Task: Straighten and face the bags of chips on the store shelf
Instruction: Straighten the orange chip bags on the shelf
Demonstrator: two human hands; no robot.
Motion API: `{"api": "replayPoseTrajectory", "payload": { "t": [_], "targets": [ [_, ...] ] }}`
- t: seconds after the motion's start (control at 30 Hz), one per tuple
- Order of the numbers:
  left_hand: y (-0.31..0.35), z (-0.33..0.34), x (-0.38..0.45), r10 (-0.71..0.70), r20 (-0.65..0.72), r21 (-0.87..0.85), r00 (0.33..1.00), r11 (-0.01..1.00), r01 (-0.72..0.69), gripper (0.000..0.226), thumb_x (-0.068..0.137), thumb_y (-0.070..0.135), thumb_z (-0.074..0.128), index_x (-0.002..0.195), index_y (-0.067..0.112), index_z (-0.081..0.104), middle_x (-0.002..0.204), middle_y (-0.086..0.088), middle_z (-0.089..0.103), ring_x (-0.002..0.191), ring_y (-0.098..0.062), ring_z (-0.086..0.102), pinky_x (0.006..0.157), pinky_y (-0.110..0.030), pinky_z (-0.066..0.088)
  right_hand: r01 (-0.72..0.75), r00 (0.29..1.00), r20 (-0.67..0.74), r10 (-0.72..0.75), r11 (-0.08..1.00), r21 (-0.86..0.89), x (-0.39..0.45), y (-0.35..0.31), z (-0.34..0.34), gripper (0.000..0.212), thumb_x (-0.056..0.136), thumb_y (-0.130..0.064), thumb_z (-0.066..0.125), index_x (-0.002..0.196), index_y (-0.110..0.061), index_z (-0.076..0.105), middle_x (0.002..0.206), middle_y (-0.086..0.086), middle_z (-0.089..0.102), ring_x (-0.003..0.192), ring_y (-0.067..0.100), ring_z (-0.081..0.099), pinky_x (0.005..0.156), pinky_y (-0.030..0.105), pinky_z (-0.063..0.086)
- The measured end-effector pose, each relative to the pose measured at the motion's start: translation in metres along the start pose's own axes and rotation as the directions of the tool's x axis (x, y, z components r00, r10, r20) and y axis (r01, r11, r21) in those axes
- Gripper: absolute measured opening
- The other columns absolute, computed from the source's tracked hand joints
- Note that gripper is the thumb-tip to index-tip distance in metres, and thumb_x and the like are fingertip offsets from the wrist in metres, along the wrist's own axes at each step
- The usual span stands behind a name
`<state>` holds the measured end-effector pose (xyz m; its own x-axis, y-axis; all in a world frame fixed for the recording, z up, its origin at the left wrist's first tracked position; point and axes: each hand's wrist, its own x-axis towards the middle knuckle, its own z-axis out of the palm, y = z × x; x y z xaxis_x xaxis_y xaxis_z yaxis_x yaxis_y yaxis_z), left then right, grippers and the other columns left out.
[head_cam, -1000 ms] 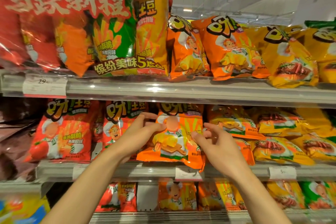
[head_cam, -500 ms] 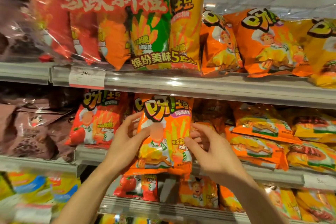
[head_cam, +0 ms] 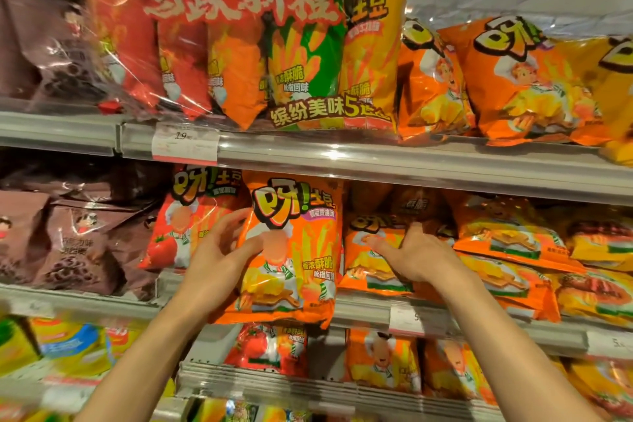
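Right hand (head_cam: 416, 255) released upright front-facing orange bag (head_cam: 291, 250), fingers apparently relaxed; left hand (head_cam: 219, 250) grips it.

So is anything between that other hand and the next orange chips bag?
Nothing visible. The right hand is already at the leaning orange bag, fingers reaching over its top. The left hand holds the upright orange bag beside it.

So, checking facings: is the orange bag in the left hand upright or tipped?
Upright: the orange bag stands front out, logo on top, left hand gripping its edge.
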<state>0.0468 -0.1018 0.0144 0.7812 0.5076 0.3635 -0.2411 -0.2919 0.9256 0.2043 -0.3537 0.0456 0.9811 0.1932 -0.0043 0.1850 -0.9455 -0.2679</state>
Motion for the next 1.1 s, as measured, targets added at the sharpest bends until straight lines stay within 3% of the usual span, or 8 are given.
{"api": "replayPoseTrajectory", "payload": {
  "t": [0.27, 0.37, 0.5, 0.67, 0.7, 0.8, 0.97, 1.1],
  "targets": [
    [0.001, -0.004, 0.0, -0.011, 0.024, -0.005, 1.0, 1.0, 0.011, 0.039, 0.09, 0.02, 0.074, 0.11, 0.049, 0.057, 0.088, 0.048, 0.063, 0.085, 0.029, 0.057, 0.063, 0.003, 0.042, 0.0, 1.0, -0.027, 0.009, 0.944, 0.33, 0.001, 0.005, 0.002, 0.1, 0.087, -0.065, 0.061, 0.157, -0.008, 0.019, 0.145, 0.017, 0.053, 0.134, 0.034, 0.049, 0.107, 0.042, 0.044],
    [0.002, -0.004, 0.001, -0.02, 0.02, -0.019, 1.0, 1.0, 0.02, 0.039, 0.09, 0.019, 0.073, 0.11, 0.048, 0.058, 0.094, 0.031, 0.071, 0.085, 0.023, 0.061, 0.063, 0.001, 0.045, 0.034, 0.994, -0.105, 0.022, 0.861, 0.507, 0.001, 0.007, 0.006, 0.088, 0.087, -0.055, 0.067, 0.153, -0.01, 0.029, 0.141, 0.015, 0.056, 0.128, 0.035, 0.054, 0.105, 0.047, 0.047],
    [0.004, -0.002, 0.001, 0.001, 0.0, -0.036, 1.0, 0.999, -0.001, 0.04, 0.091, 0.011, 0.071, 0.119, 0.037, 0.058, 0.104, 0.024, 0.061, 0.08, 0.03, 0.056, 0.061, 0.004, 0.041, 0.114, 0.966, -0.25, 0.066, 0.761, 0.639, 0.004, -0.002, 0.007, 0.076, 0.089, -0.048, 0.068, 0.142, -0.002, 0.038, 0.137, 0.017, 0.055, 0.125, 0.035, 0.054, 0.104, 0.046, 0.047],
    [0.005, -0.001, 0.0, 0.014, 0.009, -0.026, 1.0, 1.0, -0.014, 0.041, 0.092, 0.011, 0.07, 0.123, 0.034, 0.056, 0.105, 0.025, 0.058, 0.079, 0.032, 0.053, 0.061, 0.005, 0.04, 0.104, 0.943, -0.316, 0.106, 0.806, 0.583, 0.016, -0.021, 0.009, 0.031, 0.097, -0.033, 0.061, 0.111, -0.009, 0.049, 0.129, 0.024, 0.057, 0.126, 0.044, 0.049, 0.108, 0.048, 0.038],
    [0.005, 0.0, 0.0, 0.012, 0.012, -0.019, 1.0, 1.0, -0.012, 0.041, 0.092, 0.012, 0.07, 0.123, 0.034, 0.056, 0.106, 0.025, 0.058, 0.079, 0.033, 0.053, 0.061, 0.005, 0.039, 0.073, 0.944, -0.309, 0.113, 0.843, 0.533, 0.019, -0.023, 0.01, 0.039, 0.098, -0.032, 0.059, 0.122, -0.004, 0.049, 0.136, 0.025, 0.053, 0.131, 0.044, 0.045, 0.111, 0.047, 0.035],
    [0.002, 0.001, 0.002, 0.001, 0.024, -0.029, 1.0, 1.0, 0.0, 0.042, 0.092, 0.012, 0.071, 0.125, 0.033, 0.056, 0.107, 0.023, 0.06, 0.081, 0.031, 0.055, 0.062, 0.004, 0.041, -0.056, 0.964, -0.227, 0.14, 0.938, 0.342, 0.028, -0.022, 0.012, 0.075, 0.101, -0.043, 0.049, 0.154, 0.001, 0.019, 0.155, 0.021, 0.035, 0.142, 0.04, 0.034, 0.115, 0.047, 0.029],
    [-0.004, 0.003, 0.006, -0.016, 0.032, -0.038, 0.999, 0.999, 0.017, 0.041, 0.091, 0.015, 0.072, 0.124, 0.036, 0.059, 0.099, 0.022, 0.072, 0.088, 0.018, 0.064, 0.066, -0.002, 0.048, -0.063, 0.998, 0.018, 0.061, 0.972, 0.228, 0.034, -0.01, 0.013, 0.094, 0.09, -0.07, 0.051, 0.149, 0.001, 0.032, 0.152, 0.021, 0.04, 0.137, 0.038, 0.043, 0.111, 0.048, 0.04],
    [-0.006, 0.005, 0.008, -0.027, 0.05, -0.058, 0.998, 0.998, 0.03, 0.042, 0.09, 0.02, 0.073, 0.126, 0.038, 0.06, 0.104, 0.018, 0.074, 0.094, 0.002, 0.071, 0.069, -0.016, 0.055, -0.064, 0.998, 0.015, 0.062, 0.974, 0.219, 0.038, -0.01, 0.012, 0.079, 0.089, -0.059, 0.063, 0.141, -0.003, 0.045, 0.145, 0.018, 0.048, 0.131, 0.034, 0.05, 0.104, 0.041, 0.047]
  ]
}}
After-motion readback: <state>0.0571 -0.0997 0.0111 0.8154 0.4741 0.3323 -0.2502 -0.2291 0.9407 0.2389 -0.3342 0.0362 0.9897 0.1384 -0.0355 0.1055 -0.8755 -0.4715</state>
